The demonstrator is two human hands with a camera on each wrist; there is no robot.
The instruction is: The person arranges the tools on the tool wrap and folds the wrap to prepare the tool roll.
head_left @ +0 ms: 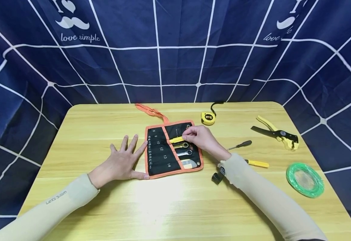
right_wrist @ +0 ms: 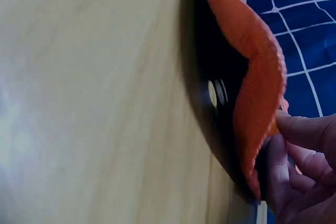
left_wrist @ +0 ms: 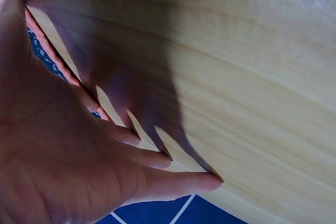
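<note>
A black tool pouch (head_left: 160,157) with orange edging lies unrolled on the table, its left half printed with sizes. My left hand (head_left: 121,163) is spread beside it, the thumb and a fingertip touching its left edge. My right hand (head_left: 200,138) pinches a slim yellow tool (head_left: 176,140) at the pouch's upper pockets; its far end and exact kind are hidden. Below it, two combination wrenches, a brass-coloured one (head_left: 181,145) and a silver one (head_left: 185,153), sit in pockets. A grey-and-cream tool (head_left: 189,164) fills the lowest pocket. In the right wrist view, the pouch's orange edge (right_wrist: 257,87) curls up beside the fingers.
A yellow tape measure (head_left: 208,118) stands behind the pouch. To the right lie a screwdriver (head_left: 243,144), a yellow-handled tool (head_left: 258,163), yellow-and-black wire strippers (head_left: 280,134) and a green wire coil (head_left: 304,180). An orange strap (head_left: 151,111) trails from the pouch. Dark blue curtain surrounds the table.
</note>
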